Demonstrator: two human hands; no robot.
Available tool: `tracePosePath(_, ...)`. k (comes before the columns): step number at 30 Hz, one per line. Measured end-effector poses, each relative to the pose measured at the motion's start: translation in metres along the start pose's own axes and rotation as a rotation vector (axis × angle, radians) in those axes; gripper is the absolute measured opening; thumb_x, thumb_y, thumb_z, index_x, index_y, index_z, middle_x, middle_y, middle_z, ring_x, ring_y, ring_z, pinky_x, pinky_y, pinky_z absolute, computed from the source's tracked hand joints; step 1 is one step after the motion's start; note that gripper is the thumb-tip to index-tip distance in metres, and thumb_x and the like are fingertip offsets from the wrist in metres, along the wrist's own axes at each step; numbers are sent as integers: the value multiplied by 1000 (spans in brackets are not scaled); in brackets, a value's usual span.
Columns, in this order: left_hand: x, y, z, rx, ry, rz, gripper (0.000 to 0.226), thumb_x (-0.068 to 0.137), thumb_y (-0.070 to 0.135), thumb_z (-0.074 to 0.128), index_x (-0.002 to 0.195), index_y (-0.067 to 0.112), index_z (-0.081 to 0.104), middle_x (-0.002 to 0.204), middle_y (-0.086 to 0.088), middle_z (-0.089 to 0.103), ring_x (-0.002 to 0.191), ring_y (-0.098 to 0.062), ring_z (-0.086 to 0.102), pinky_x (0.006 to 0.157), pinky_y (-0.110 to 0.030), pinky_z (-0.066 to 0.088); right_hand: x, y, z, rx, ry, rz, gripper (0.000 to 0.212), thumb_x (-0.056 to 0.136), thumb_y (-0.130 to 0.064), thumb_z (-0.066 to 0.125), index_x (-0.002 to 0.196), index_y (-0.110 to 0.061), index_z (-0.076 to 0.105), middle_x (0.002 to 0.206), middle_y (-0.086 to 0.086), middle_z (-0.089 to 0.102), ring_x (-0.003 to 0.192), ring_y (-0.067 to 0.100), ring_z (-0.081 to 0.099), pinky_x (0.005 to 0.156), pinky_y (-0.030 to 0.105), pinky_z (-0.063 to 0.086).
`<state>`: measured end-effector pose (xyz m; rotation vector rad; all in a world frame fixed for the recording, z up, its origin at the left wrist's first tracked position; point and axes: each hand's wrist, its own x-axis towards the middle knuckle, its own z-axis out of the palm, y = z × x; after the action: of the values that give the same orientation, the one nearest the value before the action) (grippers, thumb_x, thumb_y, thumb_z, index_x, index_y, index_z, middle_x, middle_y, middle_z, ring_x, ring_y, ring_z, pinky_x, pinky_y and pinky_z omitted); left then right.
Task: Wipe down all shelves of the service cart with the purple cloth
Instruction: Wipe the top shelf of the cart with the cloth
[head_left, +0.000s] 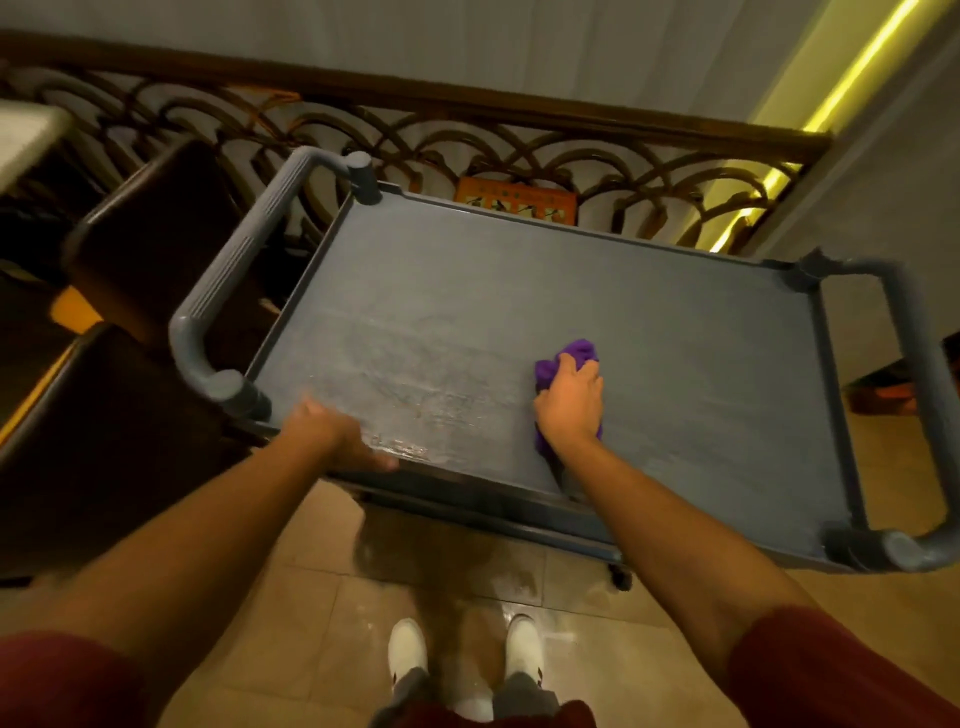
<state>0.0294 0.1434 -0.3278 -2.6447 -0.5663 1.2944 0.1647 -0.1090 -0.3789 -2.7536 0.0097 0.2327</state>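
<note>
The grey service cart's top shelf (519, 291) fills the middle of the view, with a wet sheen on its near left part. My right hand (569, 402) presses the bunched purple cloth (571, 356) flat on the shelf near its front middle; cloth shows past the fingertips and under the wrist. My left hand (337, 434) grips the shelf's near edge at the left front corner, beside the left handle (234, 265). The lower shelves are hidden beneath the top one.
A dark wood railing (467, 140) with curved scrollwork runs right behind the cart. Dark chairs (130, 249) stand close on the left. The cart's right handle (930, 395) reaches toward a wall. Tiled floor with wet patches lies under my white shoes (467, 654).
</note>
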Motion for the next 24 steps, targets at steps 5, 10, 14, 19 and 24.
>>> tracePosePath(5, 16, -5, 24, -73, -21, -48, 153, 57, 97, 51, 152, -4, -13, 159, -35, -16, 148, -52, -10, 122, -58, 3, 0, -79, 28, 54, -6, -1, 46, 91, -13, 63, 135, -8, 48, 137, 23, 45, 124, 41, 49, 101, 48, 46)
tracePosePath(10, 30, -15, 20, -78, -114, -16, 149, 62, 87, 62, 152, -2, -16, 158, -33, -21, 147, -51, -14, 121, -58, 2, 4, -180, 62, 113, -51, -121, 50, 89, -15, 65, 136, -11, 49, 136, 19, 49, 124, 40, 50, 97, 49, 47)
tracePosePath(14, 39, -17, 17, -111, -159, -8, 142, 69, 72, 72, 152, -3, -16, 157, -34, -22, 147, -52, -14, 121, -58, 2, -12, -206, 73, 128, -154, -335, 70, 84, -13, 69, 148, -23, 42, 130, 17, 61, 116, 39, 56, 97, 49, 49)
tracePosePath(19, 37, -11, 18, -79, -123, -10, 127, 80, 50, 77, 155, 0, -13, 159, -33, -20, 148, -51, -11, 121, -56, 5, -41, -190, 57, 115, -433, -531, 63, 82, -10, 68, 138, -35, 58, 117, 15, 65, 108, 36, 62, 93, 40, 52)
tracePosePath(24, 37, -19, 25, -92, -82, 9, 122, 78, 41, 81, 158, 6, -4, 162, -28, -18, 149, -48, -11, 122, -54, 8, -72, -150, 36, -18, -523, -574, 44, 80, -3, 63, 107, -35, 78, 95, 6, 67, 103, 32, 65, 96, 34, 47)
